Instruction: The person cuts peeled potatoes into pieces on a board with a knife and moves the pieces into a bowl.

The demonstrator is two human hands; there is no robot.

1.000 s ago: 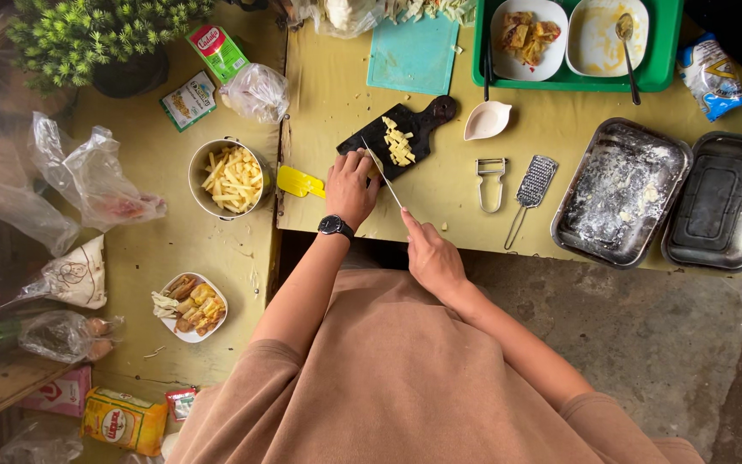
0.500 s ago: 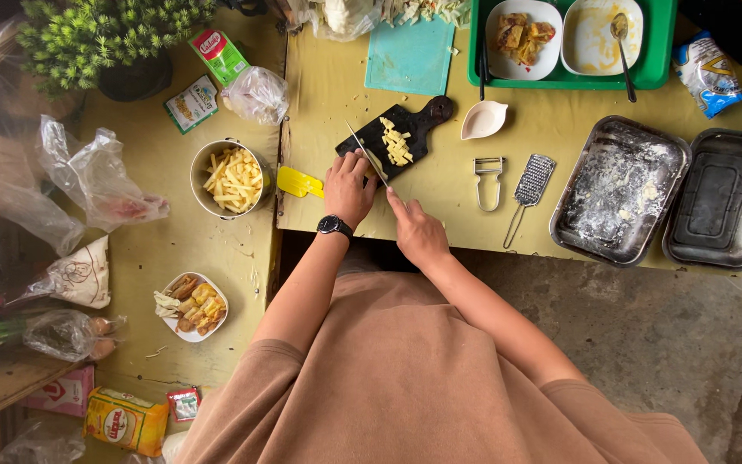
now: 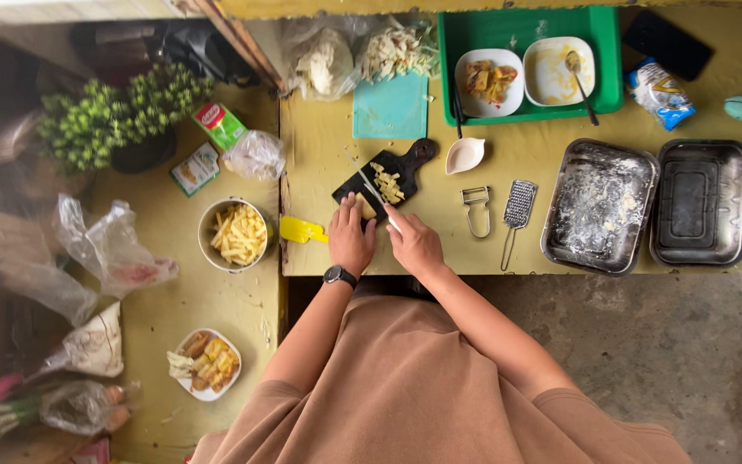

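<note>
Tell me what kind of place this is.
Probably a home or small food-prep kitchen. A knife in the right hand cuts pale sticks on a dark board, a pot holds more, and floured baking trays sit beside a grater.

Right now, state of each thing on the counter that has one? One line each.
left hand: pressed on black cutting board, holding food down
right hand: gripping knife
knife: blade down on the board
black cutting board: flat, cut pale pieces on it
pot: uncovered, holds cut sticks
floured tray: dusted, scraps inside
dark tray: bare
peeler: lying unused
grater: lying unused
</note>
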